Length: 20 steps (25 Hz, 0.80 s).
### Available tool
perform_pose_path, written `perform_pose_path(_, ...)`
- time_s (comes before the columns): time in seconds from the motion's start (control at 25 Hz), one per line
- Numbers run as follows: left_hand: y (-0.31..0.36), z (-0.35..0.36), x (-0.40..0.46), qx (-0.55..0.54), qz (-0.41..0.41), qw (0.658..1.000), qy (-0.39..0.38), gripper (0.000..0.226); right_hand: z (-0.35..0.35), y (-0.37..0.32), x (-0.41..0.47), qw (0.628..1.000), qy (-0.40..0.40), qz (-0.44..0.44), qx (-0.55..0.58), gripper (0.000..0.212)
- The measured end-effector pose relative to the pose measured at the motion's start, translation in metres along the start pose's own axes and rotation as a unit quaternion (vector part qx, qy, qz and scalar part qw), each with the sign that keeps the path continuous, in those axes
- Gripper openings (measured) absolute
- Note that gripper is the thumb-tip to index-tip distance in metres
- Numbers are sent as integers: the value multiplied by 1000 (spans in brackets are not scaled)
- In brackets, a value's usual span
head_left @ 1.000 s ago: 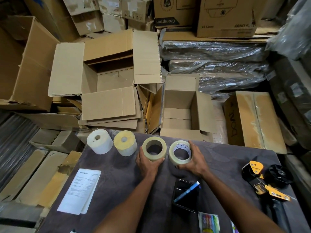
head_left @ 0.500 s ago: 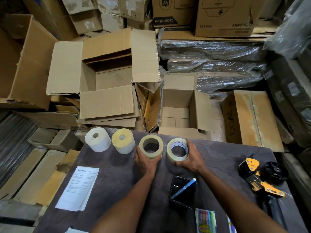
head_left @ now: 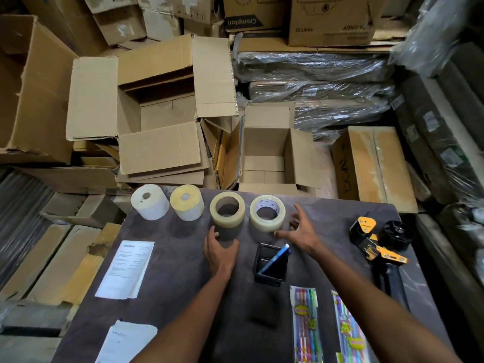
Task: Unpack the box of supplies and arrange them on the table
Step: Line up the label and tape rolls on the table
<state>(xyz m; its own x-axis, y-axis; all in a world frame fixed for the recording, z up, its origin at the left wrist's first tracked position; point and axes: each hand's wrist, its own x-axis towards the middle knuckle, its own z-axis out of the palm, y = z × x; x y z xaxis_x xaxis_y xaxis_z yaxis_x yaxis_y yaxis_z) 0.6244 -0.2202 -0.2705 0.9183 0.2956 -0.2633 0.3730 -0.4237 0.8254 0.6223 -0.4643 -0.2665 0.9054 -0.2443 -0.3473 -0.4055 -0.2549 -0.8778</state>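
Both hands off the tape: left hand loose, near one roll; right hand spread wide beside the other roll, on the tabletop.

left grip relaxed, right grip spread

Storeroom or warehouse: stacked cardboard cartons, plastic-wrapped bundles everywhere.

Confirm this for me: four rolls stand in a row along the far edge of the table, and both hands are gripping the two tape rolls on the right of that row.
Not quite. The four rolls do stand in a row at the far edge of the table, but the head view shows neither hand gripping one. The left hand lies open just short of the tan tape roll, and the right hand is open beside the clear tape roll.
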Motion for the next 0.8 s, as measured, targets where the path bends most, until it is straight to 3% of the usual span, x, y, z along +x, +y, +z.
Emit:
perform_pose_path(0.2,-11,-21,-45,-39,33,998,-35,33,-19,9,-64,975,69,28,209,54)
perform_pose_path(0.36,-15,-35,-81,-47,61,995,-61,19,-19,17,-126,963,87,19,255,30)
perform_pose_path(0.6,-44,-41,-142,-82,58,989,-107,16,10,72,-210,977,122,62,166,23)
perform_pose_path(0.72,-54,-44,-163,-80,58,980,-174,16,27,81,-240,986,159,41,29,21)
perform_pose_path(0.8,-61,-44,-173,-76,51,971,-219,13,39,88,-253,977,195,13,-90,35)
